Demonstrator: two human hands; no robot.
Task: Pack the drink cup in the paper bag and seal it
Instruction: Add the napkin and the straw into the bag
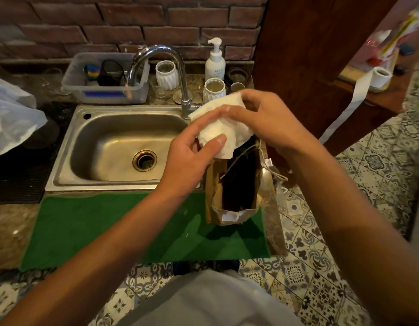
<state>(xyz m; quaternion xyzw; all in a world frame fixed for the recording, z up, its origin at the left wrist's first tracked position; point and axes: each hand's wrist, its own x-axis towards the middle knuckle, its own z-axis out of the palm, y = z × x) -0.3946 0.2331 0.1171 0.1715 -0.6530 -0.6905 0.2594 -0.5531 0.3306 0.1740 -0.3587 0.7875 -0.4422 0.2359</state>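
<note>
Hands both pinched on a white napkin, just above the open paper bag.

We grip the napkin's lower edge with our left hand and its top with our right hand, while the bag stands on the green mat beside the sink. Its mouth is still open, so sealing looks to be ahead. Inside is dark: we cannot tell whether the drink cup is already packed.

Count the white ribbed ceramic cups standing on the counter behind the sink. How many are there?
2. One white ribbed cup stands just left of the tap's neck; the other stands right of it, in front of the pump bottle. The hands may hide more.
</note>
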